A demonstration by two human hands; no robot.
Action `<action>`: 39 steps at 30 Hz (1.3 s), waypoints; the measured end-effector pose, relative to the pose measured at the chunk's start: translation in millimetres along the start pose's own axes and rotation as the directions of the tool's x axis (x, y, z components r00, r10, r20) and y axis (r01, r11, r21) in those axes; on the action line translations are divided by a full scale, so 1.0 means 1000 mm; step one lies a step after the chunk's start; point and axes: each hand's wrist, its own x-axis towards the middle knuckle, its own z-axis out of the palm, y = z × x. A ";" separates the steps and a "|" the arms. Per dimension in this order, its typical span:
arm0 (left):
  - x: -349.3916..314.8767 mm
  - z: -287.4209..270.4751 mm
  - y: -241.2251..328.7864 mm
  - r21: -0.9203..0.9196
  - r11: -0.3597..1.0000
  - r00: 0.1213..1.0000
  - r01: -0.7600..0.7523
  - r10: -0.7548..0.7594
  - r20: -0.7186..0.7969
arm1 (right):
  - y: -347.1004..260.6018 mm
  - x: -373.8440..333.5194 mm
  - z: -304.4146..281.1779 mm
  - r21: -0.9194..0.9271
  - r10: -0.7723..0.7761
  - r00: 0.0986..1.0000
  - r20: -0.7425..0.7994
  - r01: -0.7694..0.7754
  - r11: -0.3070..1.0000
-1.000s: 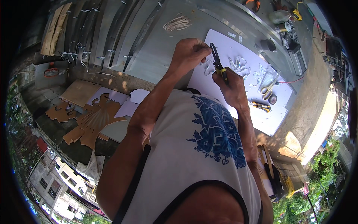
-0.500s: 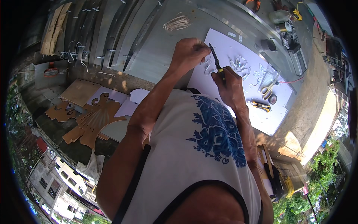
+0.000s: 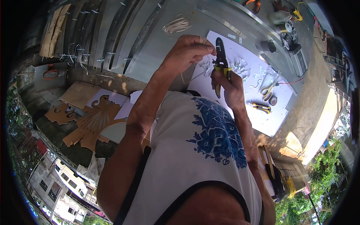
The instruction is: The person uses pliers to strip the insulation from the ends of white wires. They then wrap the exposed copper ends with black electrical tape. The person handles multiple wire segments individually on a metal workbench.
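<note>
My right hand grips a wire stripper with black jaws and yellow-and-black handles, held upright above a white sheet. Its handles stand apart. Beside the jaws my left hand is closed in a pinch, fingertips close to the tool. It seems to hold a thin wire, a pale bit of which shows below the hand; the rest is hidden. On the sheet lie several small clear and white pieces with wires, a pair of scissors, a black tape roll and a yellow utility knife.
A coil of pale wire lies on the grey metal table. Long dark metal strips stand at the far left. Cut brown boards lie lower left. Cans and orange-handled pliers sit at the far right.
The wire stripper has turned so its flat side shows, and its handles have spread. My left hand has shifted slightly, its fingers now stretched toward the jaws.
</note>
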 end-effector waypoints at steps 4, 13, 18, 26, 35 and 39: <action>-0.012 -0.011 0.008 0.030 0.997 0.998 -0.064 0.064 0.012 | 0.020 0.016 -0.031 0.290 0.085 0.964 -0.250 -0.009 0.957; -0.014 -0.029 -0.005 0.248 0.968 0.992 -0.048 0.076 -0.106 | 0.092 -0.031 -0.101 -0.366 -0.006 0.896 -0.443 -0.175 0.914; -0.016 -0.025 -0.009 0.297 0.955 0.994 0.005 0.028 -0.106 | 0.181 -0.088 -0.197 -0.964 -0.598 0.757 -0.264 -0.234 0.128; -0.018 -0.006 -0.003 0.416 0.909 0.992 0.022 0.033 -0.125 | 0.242 -0.124 -0.318 -0.393 0.115 0.516 -0.849 -0.761 0.517; -0.038 0.039 0.005 0.320 0.941 0.993 0.108 -0.089 -0.072 | 0.079 -0.076 -0.186 -0.613 -0.416 0.773 -0.479 0.044 0.789; -0.047 0.067 0.007 0.227 0.957 0.981 0.179 -0.190 0.030 | 0.012 -0.072 -0.087 -0.551 -0.703 0.706 -0.089 0.553 0.625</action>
